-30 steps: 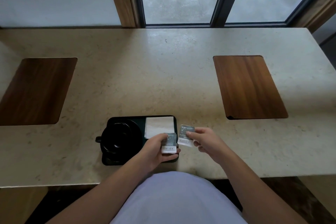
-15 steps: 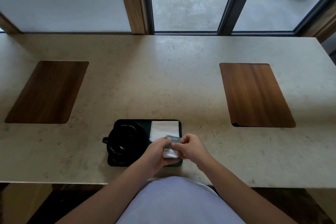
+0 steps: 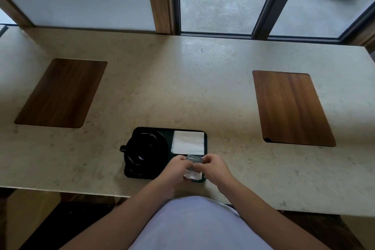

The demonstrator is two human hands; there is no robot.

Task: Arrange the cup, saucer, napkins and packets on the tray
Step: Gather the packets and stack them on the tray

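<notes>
A black tray (image 3: 205, 142) lies near the counter's front edge. On its left half a black cup (image 3: 142, 149) sits on a black saucer (image 3: 160, 140), the cup's handle pointing left. White napkins (image 3: 187, 142) lie flat in the tray's back right corner. Over the tray's front right corner both hands meet on a small stack of grey and white packets (image 3: 193, 159). My left hand (image 3: 175, 170) pinches them from the left and my right hand (image 3: 213, 168) pinches them from the right. The fingers hide most of the packets.
The tray stands on a pale stone counter (image 3: 182, 91) under a window. Two dark wooden panels are set into the counter, one at the left (image 3: 60, 93) and one at the right (image 3: 290, 107). The counter's front edge runs just under my wrists.
A second ago each hand held its own packets apart. My right hand brought its packets left onto those in the left hand, and both now hold one stack over the tray.
</notes>
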